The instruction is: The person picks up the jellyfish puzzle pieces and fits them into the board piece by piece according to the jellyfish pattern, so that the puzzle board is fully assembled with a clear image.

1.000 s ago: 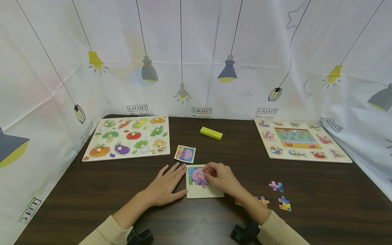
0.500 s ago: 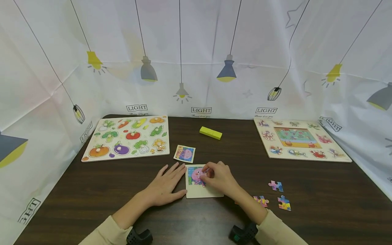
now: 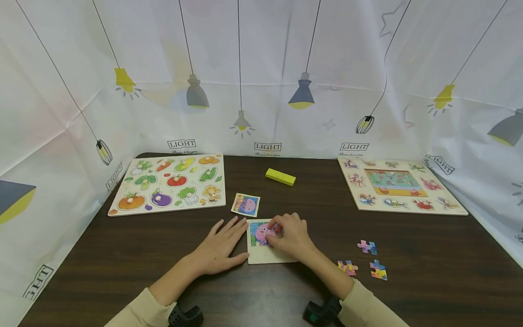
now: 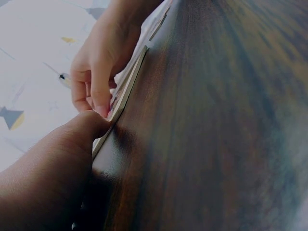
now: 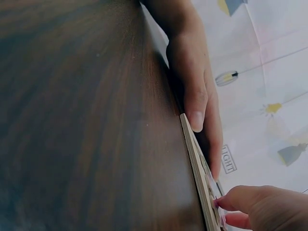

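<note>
A small square wooden jigsaw board (image 3: pixel 269 257) lies before me, with a partly filled pink octopus picture (image 3: pixel 261 233) in its upper part. My right hand (image 3: pixel 292 237) is over the picture, thumb and index finger pinching a pink puzzle piece (image 5: pixel 218 202) against it; the fingers hide most of that piece. My left hand (image 3: pixel 218 250) lies flat with fingers spread, its fingertips and thumb at the board's left edge. In the left wrist view the left thumb (image 4: pixel 91 126) touches the board's rim. Just behind the board is a small octopus picture card (image 3: pixel 246 205).
Loose puzzle pieces lie to the right: a pink-blue one (image 3: pixel 367 247), a yellow-blue one (image 3: pixel 378 270) and a pink-yellow one (image 3: pixel 347 267) beside the right forearm. Farther back are a vegetable puzzle board (image 3: pixel 192 179), a yellow block (image 3: pixel 280 177) and a sea-animal board (image 3: pixel 402 204).
My right hand has shifted slightly up and left over the picture, and the pink piece under its fingers has moved up with it. The left hand stays where it was.
</note>
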Motion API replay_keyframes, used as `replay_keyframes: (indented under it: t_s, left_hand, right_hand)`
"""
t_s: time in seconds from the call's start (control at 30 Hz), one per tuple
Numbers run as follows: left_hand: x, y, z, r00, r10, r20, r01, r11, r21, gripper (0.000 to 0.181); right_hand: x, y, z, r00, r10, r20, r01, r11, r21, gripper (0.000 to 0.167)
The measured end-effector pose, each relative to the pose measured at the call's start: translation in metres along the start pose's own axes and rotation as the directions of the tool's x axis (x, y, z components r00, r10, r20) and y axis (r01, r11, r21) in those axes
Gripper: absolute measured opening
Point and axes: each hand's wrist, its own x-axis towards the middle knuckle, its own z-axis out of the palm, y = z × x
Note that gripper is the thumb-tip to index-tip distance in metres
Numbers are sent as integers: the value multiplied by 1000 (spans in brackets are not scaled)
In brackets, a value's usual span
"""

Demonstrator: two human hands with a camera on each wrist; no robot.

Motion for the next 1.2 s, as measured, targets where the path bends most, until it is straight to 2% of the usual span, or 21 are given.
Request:
replay_keyframes:
  t_s: [0.27, 0.47, 0.87, 1.2]
  left_hand:
    - [1, -1, 2, 1000, 19, -23, -19, 1000, 9, 73]
    - [1, -1, 2, 999, 26, -24, -25, 1000, 16, 73]
    - [3, -2, 3, 999, 32, -23, -31, 999, 21, 73]
    - [1, -1, 1, 999, 29, -22, -28, 999, 30, 73]
  right_hand:
    - [-1, 0, 0, 1000, -3, -19, 2, 1000, -14, 14]
    - [-1, 1, 0, 1000, -1, -8, 1, 1000, -23, 25]
    - [-3, 2, -9, 1000, 7, 27, -8, 999, 35, 10]
    - [-11, 20, -26, 1000, -14, 11, 14, 999, 49, 11]
